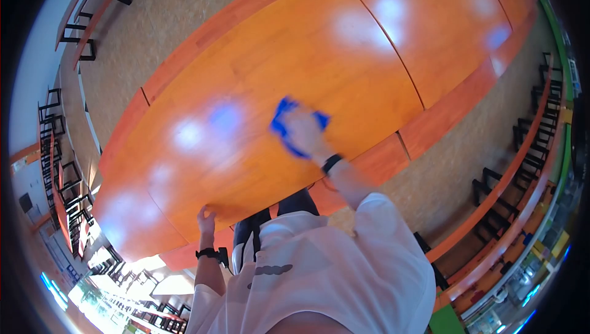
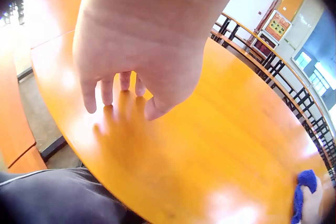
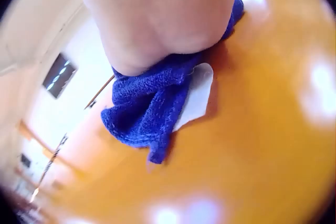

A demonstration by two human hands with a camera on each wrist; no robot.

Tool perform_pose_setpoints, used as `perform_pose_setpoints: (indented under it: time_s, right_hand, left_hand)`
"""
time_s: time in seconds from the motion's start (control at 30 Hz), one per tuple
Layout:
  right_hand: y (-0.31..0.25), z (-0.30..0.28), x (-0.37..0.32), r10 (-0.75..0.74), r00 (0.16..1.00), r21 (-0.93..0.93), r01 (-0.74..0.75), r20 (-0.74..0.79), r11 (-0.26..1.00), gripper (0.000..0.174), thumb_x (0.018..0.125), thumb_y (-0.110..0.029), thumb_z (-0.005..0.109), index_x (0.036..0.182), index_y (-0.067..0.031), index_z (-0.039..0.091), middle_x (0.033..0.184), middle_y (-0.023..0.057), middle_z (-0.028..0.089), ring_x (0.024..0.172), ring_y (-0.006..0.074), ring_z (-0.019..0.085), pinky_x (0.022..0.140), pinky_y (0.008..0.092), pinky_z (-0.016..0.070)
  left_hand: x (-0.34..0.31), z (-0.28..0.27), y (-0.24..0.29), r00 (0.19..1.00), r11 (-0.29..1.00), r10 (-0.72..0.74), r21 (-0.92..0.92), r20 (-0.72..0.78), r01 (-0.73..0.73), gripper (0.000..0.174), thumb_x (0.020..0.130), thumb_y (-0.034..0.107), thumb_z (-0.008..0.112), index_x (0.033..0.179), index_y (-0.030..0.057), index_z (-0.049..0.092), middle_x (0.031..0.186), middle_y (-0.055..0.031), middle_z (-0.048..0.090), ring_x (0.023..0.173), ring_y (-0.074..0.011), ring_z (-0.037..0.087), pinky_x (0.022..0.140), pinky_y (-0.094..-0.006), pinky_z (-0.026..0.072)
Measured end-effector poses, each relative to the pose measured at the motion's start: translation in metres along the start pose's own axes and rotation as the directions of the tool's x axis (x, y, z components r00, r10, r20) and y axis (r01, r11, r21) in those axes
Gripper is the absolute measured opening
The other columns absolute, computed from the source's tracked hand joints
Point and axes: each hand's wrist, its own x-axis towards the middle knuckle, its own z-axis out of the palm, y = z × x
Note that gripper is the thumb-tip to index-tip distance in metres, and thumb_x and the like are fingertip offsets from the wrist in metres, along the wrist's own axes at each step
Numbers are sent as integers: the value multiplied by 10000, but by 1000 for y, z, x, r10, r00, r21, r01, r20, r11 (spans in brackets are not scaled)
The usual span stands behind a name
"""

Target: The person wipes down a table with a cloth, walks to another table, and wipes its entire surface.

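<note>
Over the orange wooden tabletop (image 1: 246, 82), my right hand (image 1: 304, 130) holds a blue terry cloth (image 1: 284, 116) down against the surface. Folds of the cloth bunch out past the hand, and a white flap (image 3: 197, 98) sticks out from under it in the right wrist view. The fingers on that side are hidden or blurred. My left hand (image 2: 139, 50) is near the table's close edge, its fingers pointing down and spread a little, fingertips at the wood. Nothing is held in it. The cloth and right hand also show at the lower right of the left wrist view.
Orange benches (image 1: 375, 157) run along both long sides of the table. The person's legs (image 1: 295, 202) stand at the near edge. More rows of benches and tables (image 1: 522, 168) lie to the right and left, past the tiled floor (image 1: 160, 27).
</note>
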Motion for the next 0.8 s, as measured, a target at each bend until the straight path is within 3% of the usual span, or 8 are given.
perform_pose_setpoints:
  time_s: [0.03, 0.17, 0.3, 0.37, 0.47, 0.6, 0.67, 0.8]
  right_hand:
    - [49, -13, 6, 220, 975, -58, -221, -14, 974, 379, 785, -209, 732, 1147, -95, 726, 1229, 183, 699, 1208, 410, 625, 1112, 540, 443]
    - [214, -96, -10, 194, 820, -198, -347, -538, 917, 504, 831, -165, 772, 1312, -73, 654, 1305, 185, 669, 1287, 437, 563, 1163, 568, 392]
    - [285, -133, 15, 298, 641, -186, -575, -707, 797, 445, 854, -147, 766, 1279, -59, 673, 1290, 184, 681, 1260, 414, 585, 1141, 502, 432]
    - [297, -141, 29, 343, 633, -166, -604, -694, 779, 428, 860, -166, 766, 1267, -58, 688, 1287, 177, 691, 1259, 405, 590, 1131, 498, 440]
    - [294, -137, 29, 393, 631, -144, -629, -669, 764, 420, 870, -193, 762, 1263, -59, 701, 1293, 166, 702, 1258, 395, 598, 1123, 496, 448]
    - [252, -104, 41, 316, 720, -229, -549, -617, 804, 453, 876, -218, 756, 1285, -37, 686, 1308, 169, 698, 1246, 404, 602, 1122, 503, 448]
    - [206, -76, 48, 258, 778, -249, -466, -573, 849, 455, 870, -208, 757, 1281, -29, 680, 1301, 178, 694, 1239, 411, 601, 1124, 511, 445]
    - [84, -8, 65, 182, 898, -133, -253, -401, 958, 470, 825, -144, 763, 1274, -42, 669, 1278, 185, 684, 1254, 427, 591, 1163, 556, 414]
  left_hand:
    - [-19, -3, 18, 1000, 1000, 16, -1, -27, -16, 649, 868, 172, 775, 1477, 43, 591, 1481, -179, 549, 1412, -343, 515, 1187, -432, 421]
    - [-35, -7, 36, 986, 978, 149, 161, -72, -136, 655, 878, 149, 751, 1495, 25, 571, 1488, -182, 550, 1423, -343, 504, 1194, -435, 416]
    - [-31, -10, 23, 997, 997, 71, 26, -15, -71, 651, 894, 111, 727, 1514, 19, 552, 1512, -178, 535, 1376, -330, 548, 1141, -420, 474]
    - [-25, -13, -1, 999, 998, 27, -59, 46, -24, 652, 899, 87, 716, 1526, 29, 546, 1532, -172, 518, 1341, -317, 576, 1107, -408, 508]
    - [-53, -15, 15, 999, 984, -33, -172, 44, 40, 633, 897, 65, 717, 1511, 45, 563, 1532, -164, 507, 1298, -299, 604, 1066, -383, 542]
    - [-38, -9, -23, 977, 971, 196, -124, -85, -205, 595, 898, 53, 715, 1479, 58, 588, 1509, -152, 512, 1290, -289, 604, 1052, -377, 555]
    - [-34, -7, -24, 975, 957, 176, -211, -135, -202, 577, 895, 48, 712, 1461, 59, 599, 1479, -158, 530, 1286, -301, 604, 1044, -374, 560]
    - [-31, -6, -27, 936, 955, 247, -104, -249, -279, 565, 880, 33, 697, 1437, 89, 623, 1453, -164, 556, 1301, -323, 589, 1059, -404, 542]
